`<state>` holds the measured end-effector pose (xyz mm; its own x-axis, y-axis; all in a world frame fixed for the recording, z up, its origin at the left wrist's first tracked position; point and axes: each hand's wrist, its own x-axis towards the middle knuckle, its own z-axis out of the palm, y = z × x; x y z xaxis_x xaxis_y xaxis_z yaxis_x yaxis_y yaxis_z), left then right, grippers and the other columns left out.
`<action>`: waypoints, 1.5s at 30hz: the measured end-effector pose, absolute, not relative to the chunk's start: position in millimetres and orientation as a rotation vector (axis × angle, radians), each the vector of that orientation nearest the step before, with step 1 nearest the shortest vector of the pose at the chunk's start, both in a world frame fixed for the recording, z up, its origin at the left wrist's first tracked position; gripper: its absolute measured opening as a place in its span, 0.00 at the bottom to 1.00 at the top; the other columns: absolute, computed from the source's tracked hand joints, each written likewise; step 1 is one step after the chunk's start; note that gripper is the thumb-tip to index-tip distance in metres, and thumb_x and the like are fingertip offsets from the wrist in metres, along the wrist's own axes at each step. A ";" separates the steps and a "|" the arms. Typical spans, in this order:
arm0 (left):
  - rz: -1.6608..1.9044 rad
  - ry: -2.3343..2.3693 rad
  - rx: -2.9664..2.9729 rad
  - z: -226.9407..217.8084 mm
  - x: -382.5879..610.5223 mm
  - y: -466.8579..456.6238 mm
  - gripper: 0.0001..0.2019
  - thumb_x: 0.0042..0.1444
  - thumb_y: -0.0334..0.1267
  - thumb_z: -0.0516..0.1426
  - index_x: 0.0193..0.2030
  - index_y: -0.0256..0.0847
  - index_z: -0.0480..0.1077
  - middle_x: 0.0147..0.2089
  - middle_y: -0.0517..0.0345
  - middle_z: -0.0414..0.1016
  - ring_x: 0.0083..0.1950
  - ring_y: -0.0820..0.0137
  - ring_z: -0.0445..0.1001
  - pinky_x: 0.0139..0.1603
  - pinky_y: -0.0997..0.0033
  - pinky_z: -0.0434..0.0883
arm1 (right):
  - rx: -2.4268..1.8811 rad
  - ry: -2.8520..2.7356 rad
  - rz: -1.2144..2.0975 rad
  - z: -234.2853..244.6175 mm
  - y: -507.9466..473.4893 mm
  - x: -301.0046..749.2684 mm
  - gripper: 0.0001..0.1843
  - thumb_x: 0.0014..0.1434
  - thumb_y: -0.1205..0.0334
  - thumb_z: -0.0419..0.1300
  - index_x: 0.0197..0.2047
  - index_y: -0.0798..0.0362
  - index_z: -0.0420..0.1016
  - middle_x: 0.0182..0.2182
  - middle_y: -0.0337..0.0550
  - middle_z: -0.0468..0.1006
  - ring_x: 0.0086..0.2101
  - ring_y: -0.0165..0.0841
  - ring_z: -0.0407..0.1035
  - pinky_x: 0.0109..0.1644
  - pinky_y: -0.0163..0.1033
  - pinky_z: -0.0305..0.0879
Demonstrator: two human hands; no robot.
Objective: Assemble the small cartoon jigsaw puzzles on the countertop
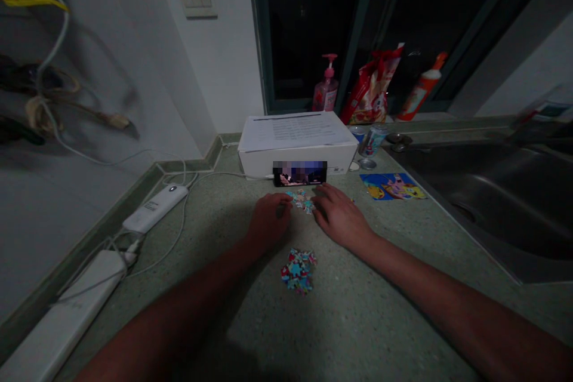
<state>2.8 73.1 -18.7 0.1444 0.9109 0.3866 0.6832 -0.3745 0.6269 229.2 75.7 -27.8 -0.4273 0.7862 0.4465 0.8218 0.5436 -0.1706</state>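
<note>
A small patch of jigsaw pieces [302,199] lies flat on the counter in front of a phone. At its left edge is my left hand [270,218], its fingers curled and thumb drawn in toward the pieces; whatever is between the fingertips is too small to make out. My right hand [339,213] rests along the right side of the patch, fingers spread apart and fingertips touching or close to the pieces. Nearer to me, between my forearms, sits a heap of loose jigsaw pieces [298,271], mostly blue with red and white.
The phone [299,173] leans against a white box [295,156] topped with printed paper. A colourful cartoon picture card [394,186] and a can [374,139] lie or stand right, beside the steel sink [492,191]. A power strip [67,316], white device [156,208] and cables occupy the left.
</note>
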 end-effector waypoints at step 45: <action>1.058 1.305 2.237 -25.6 1.3 71.4 0.08 0.61 0.35 0.64 0.46 0.45 0.79 0.45 0.56 0.84 0.50 0.60 0.80 0.56 0.57 0.74 | -1.152 -2.001 0.387 -16.1 64.1 220.0 0.07 0.64 0.66 0.57 0.41 0.49 0.77 0.35 0.43 0.81 0.36 0.37 0.75 0.42 0.42 0.70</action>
<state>1.3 71.4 -25.6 0.2998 0.8515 0.4301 0.5969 -0.5192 0.6117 220.0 64.1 -16.1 -0.2856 0.8322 0.4752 0.5949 0.5427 -0.5929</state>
